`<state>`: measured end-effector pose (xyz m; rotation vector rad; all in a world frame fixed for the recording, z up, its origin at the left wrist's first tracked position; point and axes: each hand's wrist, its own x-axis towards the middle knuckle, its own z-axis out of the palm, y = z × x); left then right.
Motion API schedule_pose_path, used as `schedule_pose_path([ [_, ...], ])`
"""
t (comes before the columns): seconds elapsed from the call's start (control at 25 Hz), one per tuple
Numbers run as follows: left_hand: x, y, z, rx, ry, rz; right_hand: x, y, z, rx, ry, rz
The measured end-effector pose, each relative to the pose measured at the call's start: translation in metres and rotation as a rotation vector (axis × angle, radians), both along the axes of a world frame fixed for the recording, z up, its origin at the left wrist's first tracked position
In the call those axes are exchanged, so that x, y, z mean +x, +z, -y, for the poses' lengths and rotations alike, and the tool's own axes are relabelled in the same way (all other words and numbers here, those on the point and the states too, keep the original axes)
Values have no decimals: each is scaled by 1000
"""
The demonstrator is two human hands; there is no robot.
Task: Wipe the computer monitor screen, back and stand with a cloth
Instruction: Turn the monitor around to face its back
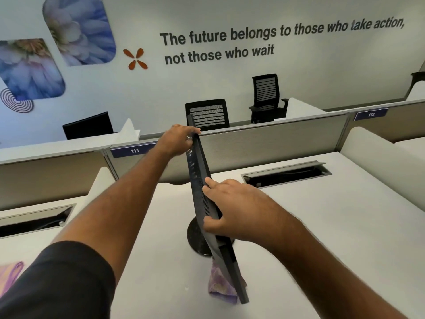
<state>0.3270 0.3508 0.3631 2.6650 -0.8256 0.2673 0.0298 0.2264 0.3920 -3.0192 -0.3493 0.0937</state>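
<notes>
— White table (322,226) in an office cubicle, low grey partitions behind it. What's on the far wall?

— Dark lettering (276,35): "The future belongs to those who take action, not those who wait." An orange four-petal mark (135,59) sits left of it, then blue flower panels (79,28).

— Any labels closer in?

— Two small blue tags on the partitions: "111" (135,150) and "112" (371,114).

— Where's the monitor?

— The monitor (202,192) stands mid-table, seen edge-on from above, top edge running away from the camera, tilted. Its round black stand base (195,238) rests on the table.

— And the hands?

— The left hand (177,139) grips the far end of the top edge, fingers curled over it. The right hand (232,210) holds the near part of the edge, thumb on one side, fingers wrapped across.

— The cloth?

— A purple patterned cloth (220,286) lies bunched on the table at the monitor's near lower corner, touching it. Neither hand is on it. Another pinkish cloth (10,275) shows at the left edge.

— Anything else?

— Black mesh chairs (208,113) beyond the partition, and a cable slot (287,173) in the table.
</notes>
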Motion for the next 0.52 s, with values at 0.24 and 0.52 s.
schedule_pose_path([
  [0.24, 0, -5, -13, -14, 21, 31, -3, 6, 31, 19, -5, -3],
  [0.52, -9, -8, -25, -13, 47, 110, -8, -4, 75, 193, -96, 2],
])
